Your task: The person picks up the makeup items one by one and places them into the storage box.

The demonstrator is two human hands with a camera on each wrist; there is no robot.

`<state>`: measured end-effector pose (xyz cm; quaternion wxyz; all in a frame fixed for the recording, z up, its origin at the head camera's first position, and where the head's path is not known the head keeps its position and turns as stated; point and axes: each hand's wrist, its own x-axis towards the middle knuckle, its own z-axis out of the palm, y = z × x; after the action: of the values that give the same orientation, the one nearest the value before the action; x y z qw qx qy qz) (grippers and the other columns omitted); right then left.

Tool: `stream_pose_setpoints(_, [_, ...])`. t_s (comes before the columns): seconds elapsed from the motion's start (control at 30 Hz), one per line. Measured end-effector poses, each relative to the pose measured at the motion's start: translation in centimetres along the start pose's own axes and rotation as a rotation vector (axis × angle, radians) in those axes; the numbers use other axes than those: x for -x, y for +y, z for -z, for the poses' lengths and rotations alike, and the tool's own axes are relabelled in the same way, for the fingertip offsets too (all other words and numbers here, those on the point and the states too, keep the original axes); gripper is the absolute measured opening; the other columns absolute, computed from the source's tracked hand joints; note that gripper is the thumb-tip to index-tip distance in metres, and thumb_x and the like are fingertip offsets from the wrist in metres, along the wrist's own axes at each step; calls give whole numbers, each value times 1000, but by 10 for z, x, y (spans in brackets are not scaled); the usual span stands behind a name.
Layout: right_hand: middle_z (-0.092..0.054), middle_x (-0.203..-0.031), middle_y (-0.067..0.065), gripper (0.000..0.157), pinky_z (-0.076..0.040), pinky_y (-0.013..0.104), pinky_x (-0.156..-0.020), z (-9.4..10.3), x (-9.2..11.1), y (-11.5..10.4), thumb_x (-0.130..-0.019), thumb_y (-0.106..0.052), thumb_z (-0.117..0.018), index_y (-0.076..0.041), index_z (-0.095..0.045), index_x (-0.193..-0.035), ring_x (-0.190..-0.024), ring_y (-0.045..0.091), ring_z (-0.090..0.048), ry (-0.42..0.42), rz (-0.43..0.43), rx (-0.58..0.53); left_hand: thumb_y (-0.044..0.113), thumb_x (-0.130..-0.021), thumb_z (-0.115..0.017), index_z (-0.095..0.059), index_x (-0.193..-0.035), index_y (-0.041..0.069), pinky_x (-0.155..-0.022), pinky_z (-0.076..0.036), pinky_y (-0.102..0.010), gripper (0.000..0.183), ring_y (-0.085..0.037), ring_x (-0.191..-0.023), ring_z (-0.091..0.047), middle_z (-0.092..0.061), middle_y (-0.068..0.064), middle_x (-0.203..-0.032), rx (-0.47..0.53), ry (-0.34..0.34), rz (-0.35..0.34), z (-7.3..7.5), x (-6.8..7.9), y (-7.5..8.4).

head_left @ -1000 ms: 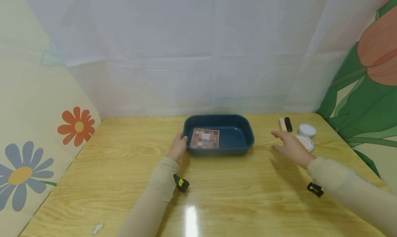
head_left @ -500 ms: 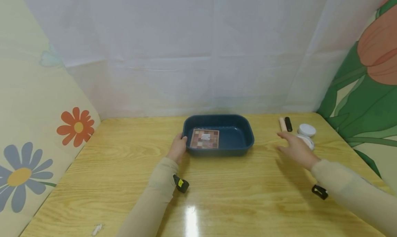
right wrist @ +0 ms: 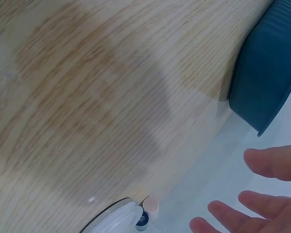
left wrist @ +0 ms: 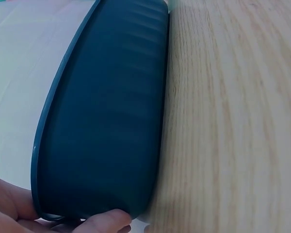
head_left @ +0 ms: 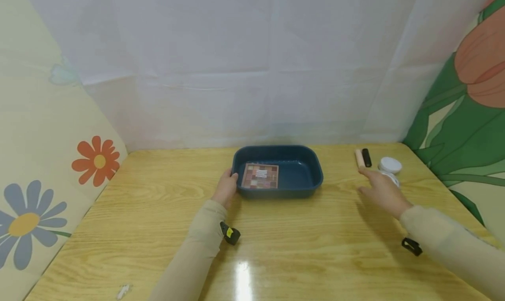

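1. The left hand (head_left: 226, 189) has its grip on the left end of a deep blue, rounded-rectangular tray (head_left: 282, 193), pinching the wall near the front corner, with the digits curled about that end.
2. The tray stands upright on a yellowish, wood-grained tabletop (head_left: 300, 239), near its far edge and about the middle.
3. Inside the tray, toward the left, lies a flat, square palette (head_left: 260, 176) with a grid of pink and brown patches and pale lettering.
4. The right hand (head_left: 382, 190) is well apart from the tray, to its right; its grip is spread, the fingers straight and separated in the right wrist view.
5. In the head view the right hand partly covers a round white compact (head_left: 394, 179); whether they touch, I cannot tell.
6. Just behind that compact sits a second round white container (head_left: 390, 165).
7. Left of the containers, a slim pale-pink tube (head_left: 359, 157) and a slim black tube (head_left: 367, 157) lie side by side, the pink one nearer the tray.
8. A white cloth (head_left: 252, 73) hangs behind the tabletop, between two flower-printed panels (head_left: 47, 161).
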<state>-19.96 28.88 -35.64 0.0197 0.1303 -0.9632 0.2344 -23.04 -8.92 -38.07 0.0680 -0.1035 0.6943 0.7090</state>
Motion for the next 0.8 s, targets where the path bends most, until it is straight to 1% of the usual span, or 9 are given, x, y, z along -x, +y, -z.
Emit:
stream_pose_setpoints(0.2, [-43, -129, 44, 56, -43, 65, -87, -1, 0, 5, -86, 5, -65, 23, -39, -132, -111, 58, -47, 29, 24, 25, 8, -105, -27, -26, -147, -9, -111, -30, -49, 45, -38, -137, -33, -33, -26, -149, -20, 7, -6, 0, 0, 0])
stream_pose_setpoints(0.3, [-44, -127, 44, 55, -43, 66, -87, -1, 0, 7, -85, 4, -65, 22, -42, -131, -109, 59, -48, 61, 41, 34, 8, -105, -27, -26, -147, -9, -111, -31, -50, 45, -38, -137, -33, -32, -27, -149, -11, 7, -7, 0, 1, 0])
stream_pose_setpoints(0.43, [-46, -127, 43, 53, -42, 66, -88, -1, 0, 9, -85, 3, -65, 20, -44, -131, -110, 59, -48, 86, 34, 48, 8, -105, -26, -24, -148, -8, -110, -30, -52, 45, -38, -137, -32, -31, -27, -150, 4, 4, -4, 0, 1, 0])
stream_pose_setpoints(0.6, [-47, -126, 43, 51, -43, 64, -86, 0, 1, 10, -86, 1, -63, 17, -45, -132, -106, 57, -51, 82, 20, 64, 8, -105, -26, -24, -148, -8, -111, -29, -51, 46, -38, -137, -31, -31, -26, -150, -8, 7, 0, 0, 0, 0])
stream_pose_setpoints(0.8, [-46, -124, 45, 51, -41, 66, -86, 2, 0, 15, -87, 0, -62, 17, -45, -132, -106, 59, -49, 56, -12, 75, 8, -105, -27, -25, -147, -8, -111, -30, -49, 45, -37, -137, -33, -32, -26, -149, -14, 13, -3, 0, 1, 1])
